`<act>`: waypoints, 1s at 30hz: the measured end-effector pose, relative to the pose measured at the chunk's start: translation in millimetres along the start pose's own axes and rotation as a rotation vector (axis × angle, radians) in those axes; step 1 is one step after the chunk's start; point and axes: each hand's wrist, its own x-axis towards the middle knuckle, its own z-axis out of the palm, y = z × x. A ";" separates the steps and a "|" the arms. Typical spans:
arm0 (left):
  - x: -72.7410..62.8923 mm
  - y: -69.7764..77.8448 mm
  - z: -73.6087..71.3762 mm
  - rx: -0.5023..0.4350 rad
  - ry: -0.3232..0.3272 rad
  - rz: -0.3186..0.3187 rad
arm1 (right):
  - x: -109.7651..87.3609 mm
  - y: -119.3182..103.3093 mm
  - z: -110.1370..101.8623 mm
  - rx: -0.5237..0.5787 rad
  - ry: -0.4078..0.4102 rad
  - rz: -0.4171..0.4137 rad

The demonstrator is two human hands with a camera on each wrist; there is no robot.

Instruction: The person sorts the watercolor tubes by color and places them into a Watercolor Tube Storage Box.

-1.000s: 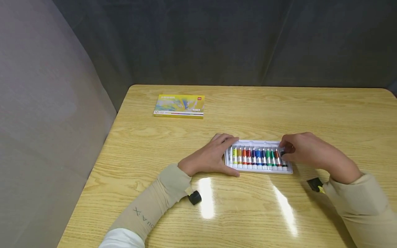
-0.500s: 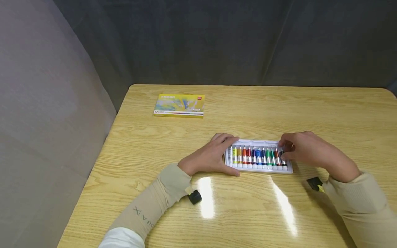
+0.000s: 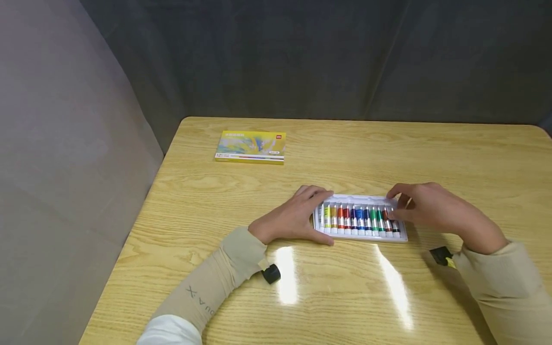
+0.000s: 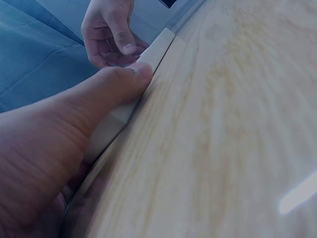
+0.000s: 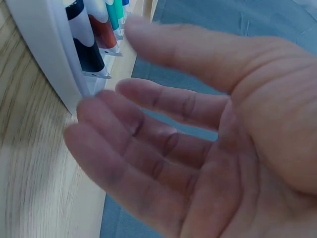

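My left hand (image 3: 297, 218) grips the left end of a white plastic tray (image 3: 360, 198), thumb along the near edge and fingers at the far edge. In the left wrist view the thumb presses the tray's side wall (image 4: 157, 53). Small paint tubes in many colours lie side by side in the tray, white caps towards me. Over the tray's right end is my right hand (image 3: 435, 208), thumb and fingers apart with nothing between them. The right wrist view shows the black paint tube (image 5: 89, 49) and the reddish-brown paint tube (image 5: 102, 34) just beyond its fingertips.
A flat yellow paint box (image 3: 250, 147) lies at the back left of the wooden table (image 3: 207, 206). Dark fabric (image 3: 276, 62) hangs behind the table, and a grey panel (image 3: 64, 167) stands to the left.
The right hand's thumb and fingers have spread apart and come off the black tube, lifting slightly. The left hand stays on the tray.
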 end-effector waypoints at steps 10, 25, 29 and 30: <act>0.6 -1.1 1.6 0.000 -0.003 -0.002 | 1.7 -1.4 12.8 0.032 -0.022 -0.059; 0.0 1.3 0.6 0.004 -0.009 -0.003 | 1.8 -9.8 25.5 0.021 -0.038 -0.161; -0.6 1.7 0.2 0.010 -0.007 -0.002 | 2.3 -9.9 27.3 0.022 -0.035 -0.170; -0.7 1.9 0.1 0.008 -0.006 -0.003 | 2.5 -9.6 27.9 0.020 -0.034 -0.174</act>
